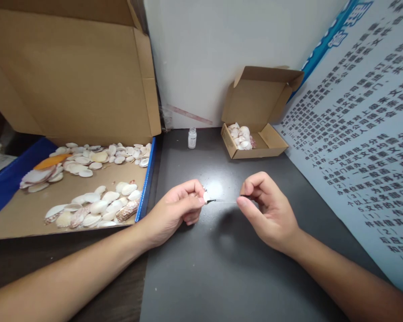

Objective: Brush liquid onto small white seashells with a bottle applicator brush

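Holding a small white piece (206, 197) in the left hand's (183, 203) closed fingers, over the table (201, 277) — right of the big box (147, 183), nearer than the bottle (192, 139). Pinching a dark sliver (246, 196) in the right hand (268, 212) — with a faint thread (226, 201) between.

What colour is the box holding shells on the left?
Blue sides, brown cardboard inside; clearest in the head view.

Dark tabletop (188, 277): 1 small labelled bottle (192, 139) stands between 1 large open box (87, 80) and 1 small open box (260, 154). Printed sheet (366, 134) slants at right.
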